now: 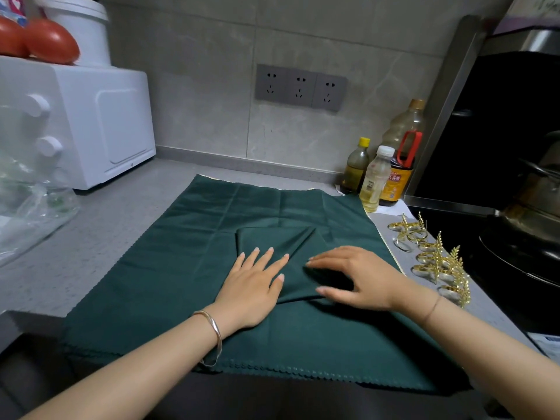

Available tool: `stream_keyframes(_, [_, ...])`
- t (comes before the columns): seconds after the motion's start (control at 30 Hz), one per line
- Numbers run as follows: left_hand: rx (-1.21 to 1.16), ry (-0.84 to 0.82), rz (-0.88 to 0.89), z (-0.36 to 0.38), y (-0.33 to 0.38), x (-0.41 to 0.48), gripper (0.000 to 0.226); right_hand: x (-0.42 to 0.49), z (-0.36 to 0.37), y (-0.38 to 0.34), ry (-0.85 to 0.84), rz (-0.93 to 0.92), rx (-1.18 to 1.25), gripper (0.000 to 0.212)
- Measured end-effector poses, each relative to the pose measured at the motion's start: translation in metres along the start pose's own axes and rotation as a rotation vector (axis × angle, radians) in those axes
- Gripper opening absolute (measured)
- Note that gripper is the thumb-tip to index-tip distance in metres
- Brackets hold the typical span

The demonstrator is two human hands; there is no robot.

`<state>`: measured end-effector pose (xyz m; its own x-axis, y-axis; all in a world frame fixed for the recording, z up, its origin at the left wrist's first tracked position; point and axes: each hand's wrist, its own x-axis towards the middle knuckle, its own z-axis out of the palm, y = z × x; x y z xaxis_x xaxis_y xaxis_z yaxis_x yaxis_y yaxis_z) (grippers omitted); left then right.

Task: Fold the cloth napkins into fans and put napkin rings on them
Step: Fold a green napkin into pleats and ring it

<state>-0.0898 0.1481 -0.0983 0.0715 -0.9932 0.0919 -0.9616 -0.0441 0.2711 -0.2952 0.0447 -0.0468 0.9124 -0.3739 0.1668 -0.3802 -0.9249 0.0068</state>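
- The dark green napkin [188, 237] lies spread on the grey countertop [100, 237], with a folded section [272, 237] raised at its middle.
- The left hand [251, 292] presses flat, fingers straight, on that fold's left edge.
- The right hand [357, 277] arches over the fold, its fingertips and thumb touching the cloth without visibly pinching it.
- Judgement: keep the left palm anchoring the cloth and crease each pleat evenly.
- The gold napkin rings [436, 259] wait untouched along the right.

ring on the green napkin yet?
No, the gold napkin rings all lie on the counter to the right of the green napkin, none threaded onto it.
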Motion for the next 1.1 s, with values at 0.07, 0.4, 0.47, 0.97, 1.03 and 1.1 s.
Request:
stream_keyframes(0.07, [-0.012,-0.001,0.001,-0.001,0.0,-0.001,0.049,-0.008,0.003,0.004,-0.047,-0.002,-0.068,0.058])
stream_keyframes(0.4, [-0.086,0.003,-0.001,-0.004,0.0,-0.002,0.047,0.007,0.011,0.034,0.027,0.298,0.611,0.015])
stream_keyframes(0.47, [-0.135,-0.013,-0.022,-0.005,0.001,-0.002,0.048,0.013,0.01,0.036,0.038,0.317,0.69,0.017])
stream_keyframes(0.97, [-0.169,-0.043,-0.031,-0.005,-0.001,0.002,0.047,0.043,0.023,0.03,0.149,0.588,0.677,0.022])
stream_keyframes(1.03, [-0.169,-0.042,-0.034,-0.006,-0.001,0.002,0.046,0.045,0.022,0.029,0.135,0.606,0.639,0.019])
stream_keyframes(1.1, [-0.172,-0.061,-0.034,-0.008,-0.001,0.005,0.046,0.047,0.021,0.03,0.117,0.615,0.599,0.018])
